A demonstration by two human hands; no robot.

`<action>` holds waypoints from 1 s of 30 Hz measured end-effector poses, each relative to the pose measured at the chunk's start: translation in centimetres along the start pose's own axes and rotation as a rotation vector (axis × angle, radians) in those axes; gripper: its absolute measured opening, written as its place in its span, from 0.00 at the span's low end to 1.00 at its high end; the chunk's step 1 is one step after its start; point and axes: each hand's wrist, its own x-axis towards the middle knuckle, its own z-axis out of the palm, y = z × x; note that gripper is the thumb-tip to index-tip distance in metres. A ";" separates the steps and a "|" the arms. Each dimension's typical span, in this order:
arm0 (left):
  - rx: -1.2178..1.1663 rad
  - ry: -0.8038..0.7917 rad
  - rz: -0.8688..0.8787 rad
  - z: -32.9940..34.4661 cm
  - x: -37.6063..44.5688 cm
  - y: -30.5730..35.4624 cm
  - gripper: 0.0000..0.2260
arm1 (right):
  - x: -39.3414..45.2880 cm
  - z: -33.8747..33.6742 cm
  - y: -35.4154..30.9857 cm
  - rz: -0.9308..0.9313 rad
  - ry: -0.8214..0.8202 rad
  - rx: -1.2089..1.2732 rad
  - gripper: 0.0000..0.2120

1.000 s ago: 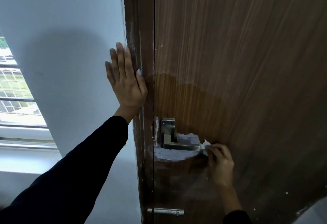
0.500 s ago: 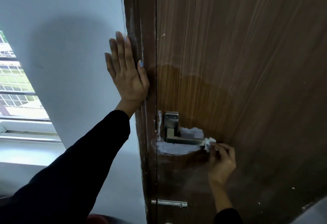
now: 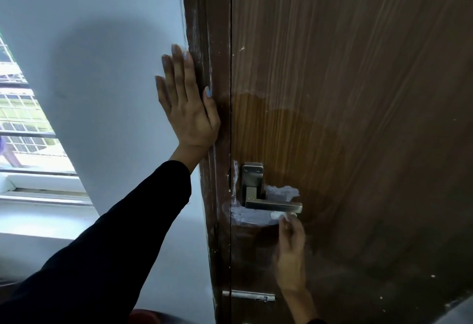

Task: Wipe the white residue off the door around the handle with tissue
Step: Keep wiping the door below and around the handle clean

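Observation:
A dark brown wooden door (image 3: 358,93) carries a metal lever handle (image 3: 271,204). White residue (image 3: 249,217) lies under the lever, with another patch (image 3: 281,192) above it and a streak along the door's edge. My right hand (image 3: 290,254) pinches a small wad of white tissue (image 3: 279,215) against the door just below the lever's free end. My left hand (image 3: 188,108) is flat, fingers together, pressed on the wall and the door frame (image 3: 212,68) well above the handle.
A pale wall (image 3: 102,68) stands left of the frame, with a barred window (image 3: 23,129) and its sill at far left. A small metal latch plate (image 3: 249,295) sits on the door's edge below the handle. White specks dot the door's lower right.
My right hand with the tissue has slid left from the lever's tip to beneath the lever. The residue under the lever has shrunk on its right side. My left hand stays put.

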 end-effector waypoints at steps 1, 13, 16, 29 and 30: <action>-0.002 -0.003 -0.003 0.0 0.0 0.0 0.24 | 0.0 0.1 0.0 -0.035 -0.050 -0.038 0.43; -0.019 -0.001 0.002 -0.2 0.0 0.1 0.24 | 3.8 -0.5 0.0 0.250 0.347 -0.046 0.15; -0.019 0.000 0.002 -0.1 0.0 0.1 0.24 | 4.3 -1.3 -1.8 0.361 0.462 0.205 0.10; -0.021 -0.006 0.004 -0.1 -0.1 -0.1 0.24 | 3.6 0.9 -4.3 0.219 0.313 0.175 0.21; -0.021 -0.005 0.004 -0.1 -0.1 -0.1 0.24 | 3.6 1.0 -4.2 0.193 0.299 0.142 0.23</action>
